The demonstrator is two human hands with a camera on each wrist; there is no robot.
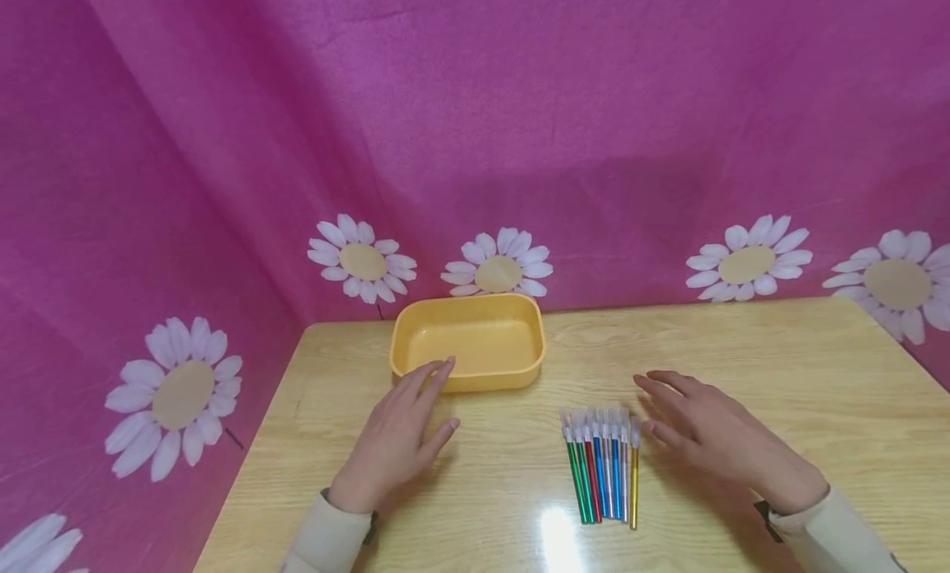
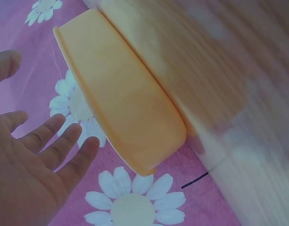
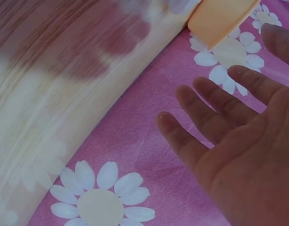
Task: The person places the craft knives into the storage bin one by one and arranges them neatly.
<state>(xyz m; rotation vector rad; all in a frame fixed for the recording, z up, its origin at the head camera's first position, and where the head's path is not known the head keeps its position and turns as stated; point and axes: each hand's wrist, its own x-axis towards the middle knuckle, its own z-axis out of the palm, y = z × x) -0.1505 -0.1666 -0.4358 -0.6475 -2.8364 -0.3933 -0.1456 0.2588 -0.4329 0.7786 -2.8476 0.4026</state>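
A yellow rectangular tray (image 1: 467, 382) with raised walls stands at the back left of the table. My left hand (image 1: 397, 441) is in front of it, fingers extended and overlapping its near rim in the head view; its palm holds nothing in the left wrist view. Several slim paintbrushes (image 1: 603, 474) with green, red, blue, silver and gold handles lie side by side, bristles pointing to the back. Just right of them my right hand (image 1: 716, 433) hovers, fingers loosely extended. The right wrist view shows that palm (image 3: 252, 174) bare too.
The light wooden table (image 1: 779, 350) backs onto a magenta cloth (image 1: 594, 103) printed with white daisies, which also hangs along the left side. A bright light reflection lies on the tabletop near the front.
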